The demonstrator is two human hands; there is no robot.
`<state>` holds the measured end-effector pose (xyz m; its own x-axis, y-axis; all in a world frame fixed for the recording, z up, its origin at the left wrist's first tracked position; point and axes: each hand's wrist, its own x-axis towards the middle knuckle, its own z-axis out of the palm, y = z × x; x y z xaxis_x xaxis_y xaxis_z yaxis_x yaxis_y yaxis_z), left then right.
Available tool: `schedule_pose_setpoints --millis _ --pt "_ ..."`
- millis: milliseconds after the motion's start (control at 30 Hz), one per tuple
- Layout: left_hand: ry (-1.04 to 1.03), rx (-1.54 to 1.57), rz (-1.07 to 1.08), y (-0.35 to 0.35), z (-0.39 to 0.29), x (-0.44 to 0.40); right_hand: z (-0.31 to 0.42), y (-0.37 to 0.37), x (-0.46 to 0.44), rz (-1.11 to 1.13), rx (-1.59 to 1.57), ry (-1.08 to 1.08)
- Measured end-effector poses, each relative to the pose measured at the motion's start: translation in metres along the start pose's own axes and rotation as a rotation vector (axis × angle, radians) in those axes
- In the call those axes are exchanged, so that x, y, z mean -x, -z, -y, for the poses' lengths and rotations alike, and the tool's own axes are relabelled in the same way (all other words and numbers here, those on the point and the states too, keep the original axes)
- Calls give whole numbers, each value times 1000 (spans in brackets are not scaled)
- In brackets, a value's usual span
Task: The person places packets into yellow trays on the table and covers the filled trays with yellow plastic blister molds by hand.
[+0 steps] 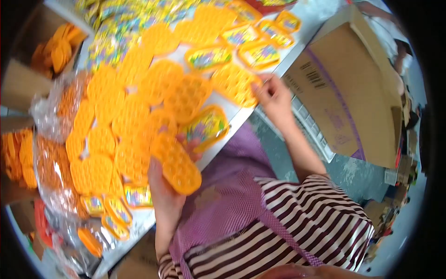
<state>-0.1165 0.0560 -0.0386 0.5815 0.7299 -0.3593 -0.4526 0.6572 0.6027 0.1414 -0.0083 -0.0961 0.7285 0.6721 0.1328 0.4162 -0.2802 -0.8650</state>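
Observation:
My left hand (165, 188) holds an orange plastic piece with round hollows (179, 167) above the table's front edge. My right hand (274, 95) pinches the right end of another orange hollowed piece (234, 83), which lies at the table edge. Just beyond my left hand is an orange tray with yellow-green packets (206, 128). Many orange hollowed pieces (130, 116) overlap across the table. More filled trays (209, 58) lie toward the back.
Yellow packets (116, 42) are heaped at the back. A large cardboard box (344, 88) stands at right. Bags of small orange pieces (53, 167) line the left edge, beside boxes of orange parts (58, 49). The white table edge (239, 122) runs diagonally before my apron.

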Motion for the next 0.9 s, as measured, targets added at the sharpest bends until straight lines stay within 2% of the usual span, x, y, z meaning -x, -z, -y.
schedule_pose_setpoints --millis 67,167,267,300,400,467,567,667,767,867,900 --pt "10 35 36 8 1 -2 9 3 0 41 11 -31" --pt "-27 -133 31 -2 -3 -2 18 6 -2 36 48 -22" --pt "-19 -83 32 -15 -3 -3 45 4 8 35 -23 124" --pt "47 -29 86 -15 -2 -6 53 3 15 161 -68 74" --pt "145 93 150 -6 -7 -5 81 -16 26 276 -49 629" --pt "139 98 236 -5 -6 -6 94 -31 35 394 -63 666" --pt "114 -90 170 -7 -10 2 99 -45 39 442 -123 705" --pt "148 -96 126 0 -10 6 96 -51 46 506 -192 573" --pt "140 -110 198 6 -5 7 92 -50 46 492 -255 525" --pt "88 -51 270 0 -2 2 94 -37 46 641 -505 155" --pt "93 -6 289 4 -2 -1 93 -34 42 611 -564 96"
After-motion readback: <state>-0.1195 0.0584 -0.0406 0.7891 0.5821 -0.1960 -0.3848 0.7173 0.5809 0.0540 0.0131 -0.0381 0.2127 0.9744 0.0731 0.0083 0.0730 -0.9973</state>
